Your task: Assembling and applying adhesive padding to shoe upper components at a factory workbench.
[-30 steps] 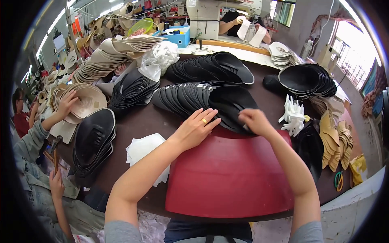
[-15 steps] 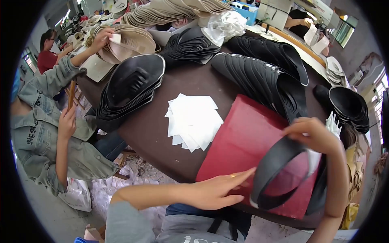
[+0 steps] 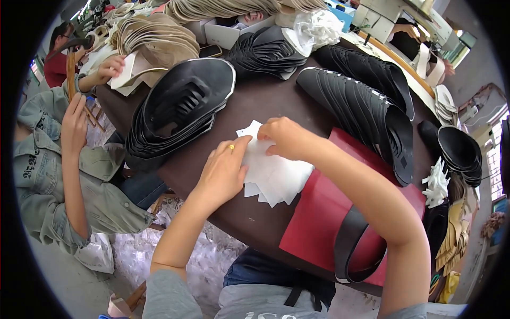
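A loose stack of white sheets lies fanned out on the brown table. My left hand rests on its left edge, fingers stretched out and thumb apart. Over the upper part, my right hand has its fingers curled down, pinching at a top sheet; the fingertips are partly hidden. My right forearm passes above a red mat. On that mat a black curved shoe upper stands as an open loop, partly covered by my arm.
Nested black uppers stand at the left, with more black stacks behind the mat. Beige uppers fill the far left, near a co-worker's hand holding a white piece. White strips hang at the right edge.
Both my hands have moved from the black upper to the white stack. The upper now stands on the red mat, let go. The co-worker's hand has drawn a white piece closer.
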Available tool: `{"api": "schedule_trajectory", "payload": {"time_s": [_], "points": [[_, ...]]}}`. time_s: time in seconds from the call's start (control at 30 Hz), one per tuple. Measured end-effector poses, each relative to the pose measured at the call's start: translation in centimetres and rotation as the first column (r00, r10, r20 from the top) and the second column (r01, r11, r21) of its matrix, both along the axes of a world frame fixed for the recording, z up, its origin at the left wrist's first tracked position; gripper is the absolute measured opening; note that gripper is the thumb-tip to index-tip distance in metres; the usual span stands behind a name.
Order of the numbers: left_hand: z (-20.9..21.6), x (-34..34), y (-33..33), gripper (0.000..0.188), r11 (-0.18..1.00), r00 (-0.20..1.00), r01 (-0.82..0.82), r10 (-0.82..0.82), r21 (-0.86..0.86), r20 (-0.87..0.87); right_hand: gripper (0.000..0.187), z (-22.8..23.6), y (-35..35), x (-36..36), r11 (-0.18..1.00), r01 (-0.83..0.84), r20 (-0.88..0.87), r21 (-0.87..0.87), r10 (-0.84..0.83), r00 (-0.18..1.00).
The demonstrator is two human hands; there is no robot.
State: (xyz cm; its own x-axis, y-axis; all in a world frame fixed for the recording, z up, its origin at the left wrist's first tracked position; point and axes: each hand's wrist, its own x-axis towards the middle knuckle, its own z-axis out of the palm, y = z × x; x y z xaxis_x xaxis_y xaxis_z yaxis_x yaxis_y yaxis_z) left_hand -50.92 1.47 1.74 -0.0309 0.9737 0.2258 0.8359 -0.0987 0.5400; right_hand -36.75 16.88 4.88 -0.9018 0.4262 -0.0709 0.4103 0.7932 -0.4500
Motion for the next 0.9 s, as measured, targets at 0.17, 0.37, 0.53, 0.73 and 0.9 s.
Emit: {"api": "schedule_trajectory", "payload": {"time_s": [0.17,0.37,0.53,0.73,0.9], "points": [[0.2,-3.0,0.8,0.055,0.994,0.998,0.048,-0.051,-0.103,-0.024,0.033,1.7,1.1,-3.7,0.997,0.0,0.275,-0.081,0.023,0.961],[0.1,-4.2,0.9,0.056,0.982,0.997,0.069,-0.073,-0.177,-0.014,0.028,1.8,1.3,-5.1,0.987,0.062,0.35,-0.151,-0.005,0.937],[-0.2,-4.5,0.6,0.056,0.98,0.998,0.062,-0.063,-0.187,-0.001,0.026,-0.1,-0.2,-3.2,0.999,0.033,0.119,-0.011,-0.031,0.992],[-0.9,-4.8,0.5,0.055,0.987,0.999,0.049,-0.05,-0.15,-0.004,0.022,-0.5,0.2,-3.3,0.998,0.055,0.115,-0.029,-0.051,0.992],[-0.9,-4.5,0.9,0.055,0.985,0.999,0.047,-0.049,-0.164,-0.014,0.02,1.0,1.5,-5.1,0.996,0.034,0.345,-0.08,-0.004,0.939]]}}
